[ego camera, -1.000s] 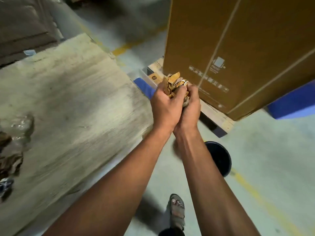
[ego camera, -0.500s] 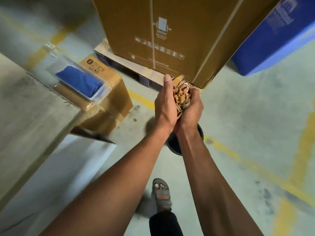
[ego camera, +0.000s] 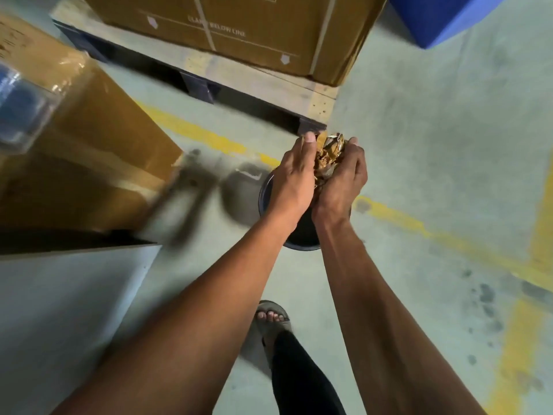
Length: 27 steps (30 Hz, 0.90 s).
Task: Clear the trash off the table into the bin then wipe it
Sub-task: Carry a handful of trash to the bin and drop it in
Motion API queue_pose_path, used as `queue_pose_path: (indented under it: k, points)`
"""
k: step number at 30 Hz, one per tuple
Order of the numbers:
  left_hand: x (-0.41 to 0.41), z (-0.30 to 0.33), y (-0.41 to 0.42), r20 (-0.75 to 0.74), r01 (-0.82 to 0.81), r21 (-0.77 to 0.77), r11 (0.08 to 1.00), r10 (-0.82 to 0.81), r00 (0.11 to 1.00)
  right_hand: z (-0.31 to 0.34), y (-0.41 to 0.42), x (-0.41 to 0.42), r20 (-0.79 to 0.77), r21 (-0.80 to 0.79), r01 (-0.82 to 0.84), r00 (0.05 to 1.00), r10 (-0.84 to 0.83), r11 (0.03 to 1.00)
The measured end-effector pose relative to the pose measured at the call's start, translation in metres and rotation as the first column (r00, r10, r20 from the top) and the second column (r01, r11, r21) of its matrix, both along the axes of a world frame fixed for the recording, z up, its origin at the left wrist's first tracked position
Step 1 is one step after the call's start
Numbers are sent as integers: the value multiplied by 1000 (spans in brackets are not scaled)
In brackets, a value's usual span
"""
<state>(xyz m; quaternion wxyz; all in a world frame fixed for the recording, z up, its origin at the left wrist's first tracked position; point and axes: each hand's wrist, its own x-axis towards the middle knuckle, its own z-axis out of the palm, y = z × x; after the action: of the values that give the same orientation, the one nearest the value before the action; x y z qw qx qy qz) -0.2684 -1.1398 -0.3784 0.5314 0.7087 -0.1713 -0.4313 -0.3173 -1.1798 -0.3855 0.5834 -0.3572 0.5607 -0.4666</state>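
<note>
A crumpled wad of brown and silvery trash (ego camera: pixel 327 158) sits cupped between my two hands. My left hand (ego camera: pixel 291 181) curls round its left side with the thumb up along the top. My right hand (ego camera: pixel 344 178) wraps the right side, fingers curled under the wad. Both hands hover directly over a dark round bin (ego camera: pixel 299 235) standing on the floor; most of its opening is hidden behind my wrists. The table's pale side panel (ego camera: pixel 59 310) fills the lower left.
A large cardboard box (ego camera: pixel 254 28) stands on a wooden pallet (ego camera: pixel 263 85) just beyond the bin. A smaller brown box (ego camera: pixel 89 151) with a clear-wrapped blue item lies left. Yellow lines cross the grey floor. My sandalled foot (ego camera: pixel 270 322) is below the hands.
I have turned away from the table and moved toward the bin. Both hands, still holding the trash wad, have come down over the bin's opening.
</note>
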Motion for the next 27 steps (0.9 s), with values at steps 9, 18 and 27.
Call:
queue_pose_path:
  k: [9, 18, 27]
  points:
    - [-16, -151, 2, -56, -15, -9, 1000, 14, 998, -151, 3, -33, -172, 82, -149, 972, 161, 985]
    - [-19, -231, 0, 102, -34, 151, 988, 18, 995, -213, -15, -51, -107, 371, -224, 954, 281, 901]
    - [-19, -194, 3, 100, 87, 163, 983, -104, 989, -210, -10, -47, -250, 260, -181, 936, 247, 948]
